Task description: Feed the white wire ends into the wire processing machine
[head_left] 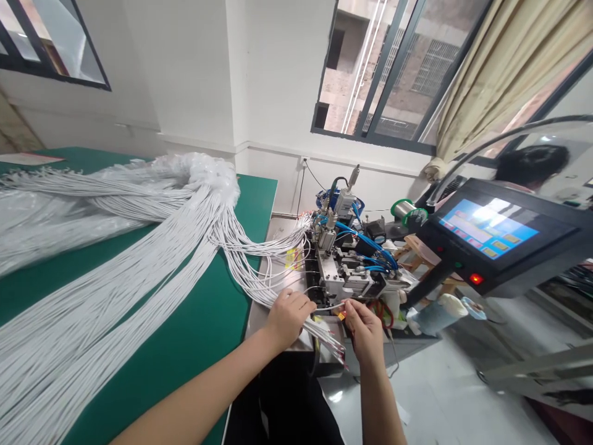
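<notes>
My left hand [291,316] is closed around a white cable [328,307] at the near edge of the machine. The fingertips of my right hand [365,324] pinch the end of that same cable, a little to the right. Below my left hand, a bunch of loose white cable ends [330,341] with reddish tips hangs out. Just beyond both hands stands the wire-processing machine [331,272], with metal clamps and blue air tubes. Several white cables run into its left side. What lies inside my left palm is hidden.
Long bundles of white cables [115,278] spread over the green table [185,346] on the left. A lit touchscreen panel [488,228] stands at the right. Behind the machine sits a spool of wire [405,211]. Another person's head [532,164] shows behind the panel.
</notes>
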Demonstrator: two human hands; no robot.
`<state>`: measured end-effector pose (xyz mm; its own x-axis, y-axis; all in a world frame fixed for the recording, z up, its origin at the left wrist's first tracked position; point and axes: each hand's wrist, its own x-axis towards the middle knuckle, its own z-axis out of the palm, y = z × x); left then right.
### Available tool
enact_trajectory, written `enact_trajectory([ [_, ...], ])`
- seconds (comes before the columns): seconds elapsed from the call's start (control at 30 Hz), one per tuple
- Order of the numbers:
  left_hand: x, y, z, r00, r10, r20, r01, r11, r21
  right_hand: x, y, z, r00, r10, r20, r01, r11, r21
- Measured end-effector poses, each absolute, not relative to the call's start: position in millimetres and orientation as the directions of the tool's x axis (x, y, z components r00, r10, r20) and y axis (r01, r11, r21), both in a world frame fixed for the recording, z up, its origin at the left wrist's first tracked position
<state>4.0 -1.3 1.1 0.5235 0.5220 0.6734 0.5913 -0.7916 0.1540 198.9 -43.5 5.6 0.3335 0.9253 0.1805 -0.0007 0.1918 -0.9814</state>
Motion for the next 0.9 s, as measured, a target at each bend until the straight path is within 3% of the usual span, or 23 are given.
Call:
enact_trajectory([
  [0.17,1,0,1,0.57,0.504,0.649,0.578,-0.807,0.12,210,-35,0,0.216,0.972,0.089,-0.091,0.111,-0.99],
  [0.4,0,-2,3,0.597,0.553,0.581,0.637,-0.767,0.077,219,-29,-6,0.137,0.977,0.164,0.342,0.108,-0.933],
  [0.53,1,-3,3,0.572,0.6,0.559,0.667,-0.737,0.108,219,-23,-13,0.093,0.973,0.213,0.428,0.154,-0.891],
  [0.67,1,-3,4,0.565,0.638,0.524,0.683,-0.718,0.137,218,-13,-20,0.065,0.981,0.181,0.255,0.159,-0.954],
  [0.9,1,-3,3,0.551,0.65,0.524,0.686,-0.71,0.16,213,-4,-31,0.076,0.997,0.022,0.023,0.02,-1.0],
])
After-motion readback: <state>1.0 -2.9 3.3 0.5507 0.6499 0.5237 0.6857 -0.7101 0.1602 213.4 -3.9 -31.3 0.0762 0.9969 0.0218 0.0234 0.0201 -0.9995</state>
